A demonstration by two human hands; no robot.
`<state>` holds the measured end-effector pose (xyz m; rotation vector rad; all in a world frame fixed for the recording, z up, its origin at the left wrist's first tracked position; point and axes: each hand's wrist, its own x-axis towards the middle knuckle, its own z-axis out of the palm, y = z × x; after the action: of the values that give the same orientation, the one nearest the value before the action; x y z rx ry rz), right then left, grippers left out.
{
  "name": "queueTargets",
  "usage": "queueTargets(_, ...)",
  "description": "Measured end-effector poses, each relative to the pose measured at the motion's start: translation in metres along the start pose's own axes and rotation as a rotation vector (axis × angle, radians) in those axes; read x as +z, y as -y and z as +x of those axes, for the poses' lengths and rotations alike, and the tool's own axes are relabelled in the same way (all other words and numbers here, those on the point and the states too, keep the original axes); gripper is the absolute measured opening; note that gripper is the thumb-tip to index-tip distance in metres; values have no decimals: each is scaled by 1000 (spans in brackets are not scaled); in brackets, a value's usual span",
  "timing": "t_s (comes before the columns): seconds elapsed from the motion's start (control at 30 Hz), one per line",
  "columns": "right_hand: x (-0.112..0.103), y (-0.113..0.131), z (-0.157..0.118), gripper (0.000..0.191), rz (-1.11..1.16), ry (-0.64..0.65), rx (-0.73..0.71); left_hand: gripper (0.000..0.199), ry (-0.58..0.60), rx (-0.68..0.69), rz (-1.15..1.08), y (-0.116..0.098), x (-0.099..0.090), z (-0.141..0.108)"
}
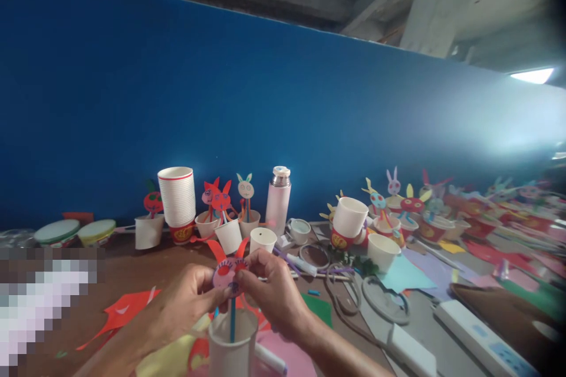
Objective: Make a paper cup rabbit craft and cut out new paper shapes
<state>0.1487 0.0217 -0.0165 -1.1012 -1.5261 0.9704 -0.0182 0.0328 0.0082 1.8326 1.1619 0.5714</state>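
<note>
The left hand [188, 296] and right hand [275, 293] pinch the pink face [223, 279], hiding some of it. Below, the white cup [230, 361] is cut off.

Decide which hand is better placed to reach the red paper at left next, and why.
Probably the left hand: the red paper lies beside it, on its outer side, while the right hand is across the pink paper face. Both hold the face, so the left would let go first.
</note>
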Motion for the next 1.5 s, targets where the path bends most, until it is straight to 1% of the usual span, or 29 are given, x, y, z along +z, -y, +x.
queueTargets(0.17, -1, 5, 0, 11, 125, 84, 35, 36, 19, -11, -18, 2, 0, 0)
queueTargets(0.3, 0, 1, 1, 8, 142, 93, 44, 39, 15, -25, -12, 0, 1, 1)
queueTargets(0.4, 1, -2, 1, 8, 146, 98, 56, 39, 16, -30, -71, -2, 2, 1)
queueTargets(0.53, -1, -4, 2, 7, 52, 68, 55, 40, 35, -47, -171, -1, 3, 1)
queueTargets(0.8, -3, -8, 4, 3, -130, 42, 44, 33, 73, -36, -248, 9, 3, 5)
queueTargets(1.0, -3, -8, 3, 3, -148, 47, 32, 33, 74, -61, -244, 5, 3, 4)
queueTargets(1.2, -3, -6, 3, 3, -167, 47, 37, 33, 18, -74, -202, 3, 5, 3)
queueTargets(1.37, -2, -9, 3, 4, -177, 33, 34, 29, 56, -76, -221, 2, 4, 5)
queueTargets(1.5, -3, -6, 3, 8, -166, 57, 37, 25, 60, -59, -225, 4, 3, 6)
